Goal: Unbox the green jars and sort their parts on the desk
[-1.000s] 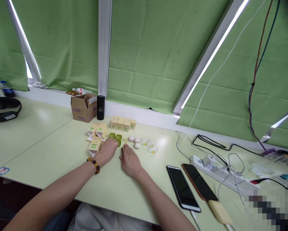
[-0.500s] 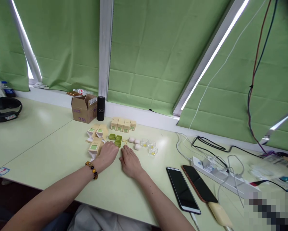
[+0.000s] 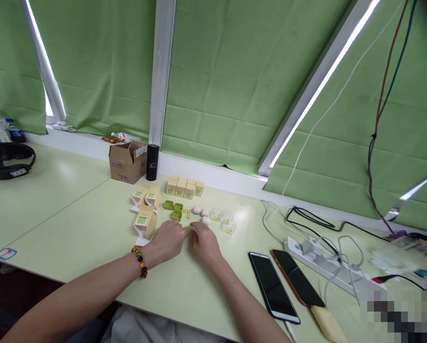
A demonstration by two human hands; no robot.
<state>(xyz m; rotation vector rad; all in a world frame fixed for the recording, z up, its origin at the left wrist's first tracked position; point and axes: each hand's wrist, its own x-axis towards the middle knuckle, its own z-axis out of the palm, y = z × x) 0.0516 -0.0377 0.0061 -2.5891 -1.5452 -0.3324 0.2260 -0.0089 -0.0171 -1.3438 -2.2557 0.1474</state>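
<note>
My left hand (image 3: 169,239), with a beaded bracelet at its wrist, is closed just above the table. Close on its right is my right hand (image 3: 206,243), fingers bent toward the left one. Whatever the fingertips hold, if anything, is hidden. Beyond my left hand are small green trays (image 3: 176,216), with an opened small carton (image 3: 147,219) to its left. Tiny yellow pieces (image 3: 188,216) lie past the gap between my hands. Pale pink rounded pieces (image 3: 197,210) sit beyond my right hand, one partly covered by it. Clear cups with yellow spots (image 3: 228,228) stand farther right.
Several closed small cartons (image 3: 180,186) stand at the back, near a black cylinder (image 3: 152,163) and a brown cardboard box (image 3: 127,166). Two phones (image 3: 273,286) and a power strip (image 3: 327,262) with tangled cables occupy the right. A black headset (image 3: 9,159) lies far left.
Both hands have drawn back slightly toward me. My right hand's fingers, stretched flat on the table before, are now bent in toward my left hand. The view has shifted slightly.
</note>
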